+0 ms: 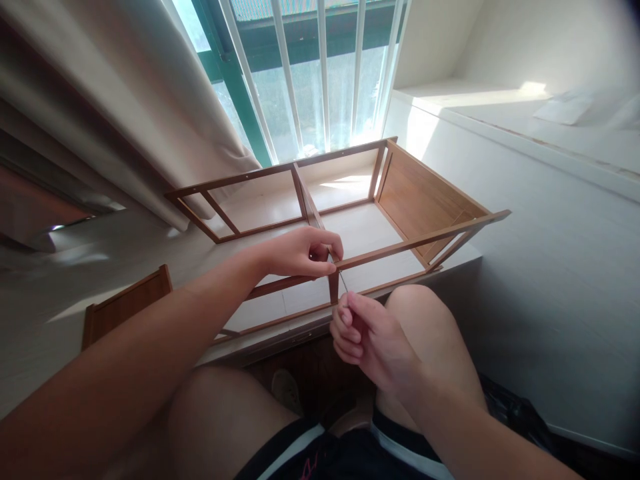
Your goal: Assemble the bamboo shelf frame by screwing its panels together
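Pink lettering [313, 463] is carried on the dark shorts [350, 453]; it is partly folded and cannot be read. The left forearm is extended across from the left, with the wrist bent and the left hand [306, 252] placed palm down over the middle joint of the wooden frame [395, 247]. The left thumb and forefinger are closed on that joint. The right forearm is raised from the lower right, with the right hand [369, 333] turned partly palm up, just below the joint. A thin metal rod [343, 282] is clamped between the right thumb and curled fingers, its far end directed at the joint. The frame is laid on the pale ledge beneath the window [305, 87], in front of the knees.
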`<state>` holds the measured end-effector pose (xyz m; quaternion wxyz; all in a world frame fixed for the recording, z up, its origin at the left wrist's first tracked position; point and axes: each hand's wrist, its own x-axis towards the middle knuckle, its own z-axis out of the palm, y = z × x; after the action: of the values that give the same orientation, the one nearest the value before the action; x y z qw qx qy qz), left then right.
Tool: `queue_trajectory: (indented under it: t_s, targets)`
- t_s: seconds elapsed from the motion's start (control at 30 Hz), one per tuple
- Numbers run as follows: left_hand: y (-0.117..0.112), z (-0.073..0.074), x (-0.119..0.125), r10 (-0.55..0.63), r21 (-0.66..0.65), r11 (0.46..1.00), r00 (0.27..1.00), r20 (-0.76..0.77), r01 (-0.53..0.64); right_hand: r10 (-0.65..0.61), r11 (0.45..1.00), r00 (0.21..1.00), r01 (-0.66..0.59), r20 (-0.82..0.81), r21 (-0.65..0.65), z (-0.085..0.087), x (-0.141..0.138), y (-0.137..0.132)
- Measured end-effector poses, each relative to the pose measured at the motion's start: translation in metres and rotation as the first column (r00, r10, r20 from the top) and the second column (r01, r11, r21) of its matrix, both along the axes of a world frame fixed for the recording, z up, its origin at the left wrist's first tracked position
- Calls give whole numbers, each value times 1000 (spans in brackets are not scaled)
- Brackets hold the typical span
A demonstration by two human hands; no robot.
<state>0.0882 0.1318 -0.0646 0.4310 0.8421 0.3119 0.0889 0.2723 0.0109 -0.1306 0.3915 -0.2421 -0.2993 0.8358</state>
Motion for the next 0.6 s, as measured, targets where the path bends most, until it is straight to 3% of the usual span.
queue_trajectory:
  t_s: [0.1,0.17,0.27,0.33,0.4,0.43,0.5,0.6]
  targets:
    - [0,0,1,-2,-3,1000,1000,3,2,57,977,937,-123,-344,-173,1,-6,-4]
    - [0,0,1,0,-2,1000,1000,4,0,54,973,918,-137,-392,-185,0,-10,-6]
    - [0,0,1,0,3,1000,1000,2,0,-28,994,979,7,-201,-105,-4,-12,-6]
    - [0,-1,0,3,-1,1000,1000,0,-3,-192,980,981,190,38,56,-9,-10,-4]
    - [0,-1,0,9,-3,1000,1000,-2,-9,-365,908,895,282,257,309,-13,-4,-2]
    - [0,-1,0,11,-3,1000,1000,-2,-11,-430,858,835,259,343,444,-14,0,-1]
    - [0,-1,0,13,-3,1000,1000,0,-13,-538,736,704,124,464,666,-14,7,2]
    - [0,0,1,14,0,1000,1000,1,-14,-680,566,526,-65,510,822,-9,14,6]
